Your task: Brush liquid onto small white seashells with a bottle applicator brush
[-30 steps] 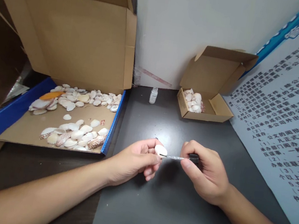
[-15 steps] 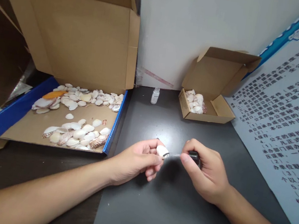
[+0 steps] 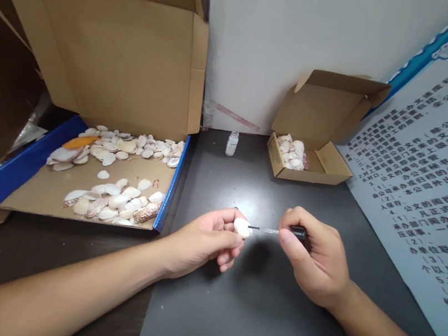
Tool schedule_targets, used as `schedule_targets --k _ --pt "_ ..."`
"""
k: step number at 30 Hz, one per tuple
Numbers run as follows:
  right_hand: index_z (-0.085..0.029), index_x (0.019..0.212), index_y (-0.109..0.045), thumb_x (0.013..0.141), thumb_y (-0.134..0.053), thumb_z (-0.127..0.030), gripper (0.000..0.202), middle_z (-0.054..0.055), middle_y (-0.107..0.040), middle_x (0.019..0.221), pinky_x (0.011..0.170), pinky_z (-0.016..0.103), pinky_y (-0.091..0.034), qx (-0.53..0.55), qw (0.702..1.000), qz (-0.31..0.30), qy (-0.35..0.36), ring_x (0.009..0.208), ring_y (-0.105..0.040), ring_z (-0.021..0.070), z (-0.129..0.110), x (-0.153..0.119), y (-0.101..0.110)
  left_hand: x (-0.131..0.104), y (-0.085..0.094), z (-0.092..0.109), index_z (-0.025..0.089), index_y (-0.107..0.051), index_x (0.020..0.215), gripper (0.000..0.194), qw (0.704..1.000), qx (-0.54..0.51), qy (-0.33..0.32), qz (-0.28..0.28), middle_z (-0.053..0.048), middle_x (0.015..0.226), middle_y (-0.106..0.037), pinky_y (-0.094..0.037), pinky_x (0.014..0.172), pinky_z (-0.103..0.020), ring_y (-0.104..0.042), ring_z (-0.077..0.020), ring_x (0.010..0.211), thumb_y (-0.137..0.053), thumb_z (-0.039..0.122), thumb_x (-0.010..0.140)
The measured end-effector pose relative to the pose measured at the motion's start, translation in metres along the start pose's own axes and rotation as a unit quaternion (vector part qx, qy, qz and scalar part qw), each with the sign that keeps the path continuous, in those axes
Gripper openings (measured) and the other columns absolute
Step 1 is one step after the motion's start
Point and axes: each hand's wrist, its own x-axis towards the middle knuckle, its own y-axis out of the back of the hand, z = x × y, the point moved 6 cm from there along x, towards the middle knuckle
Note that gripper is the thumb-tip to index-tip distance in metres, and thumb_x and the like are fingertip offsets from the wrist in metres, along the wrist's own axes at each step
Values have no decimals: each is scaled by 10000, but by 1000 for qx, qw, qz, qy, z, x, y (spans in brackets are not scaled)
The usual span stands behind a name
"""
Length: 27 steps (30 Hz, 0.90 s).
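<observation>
as our left hand point(image 3: 213, 239) pinches the small white fan-shaped shell point(image 3: 242, 227) between thumb and fingers, our right hand point(image 3: 315, 257) grips the thin brush with a black cylindrical handle point(image 3: 297, 233), its tip at the shell's edge. the shell lies left of our right hand, above the dark grey tabletop point(image 3: 201, 322); beyond stands a small clear glass bottle point(image 3: 231, 144).

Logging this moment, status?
Left hand pinching white seashell. Right hand gripping black-capped brush, tip at shell. Nothing blocking between hands.
</observation>
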Motion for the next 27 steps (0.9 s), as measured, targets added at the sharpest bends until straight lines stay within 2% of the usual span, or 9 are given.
schedule_targets --k 27 --pt "-229 709 -425 914 -511 -238 222 -64 -413 569 476 243 -337 49 997 -52 7 476 -385 100 2 -5 -7 -1 -1 1 168 -519 821 167 1000 -8 -1 2 55 599 -547 -400 463 -183 -431 -42 448 -675 177 763"
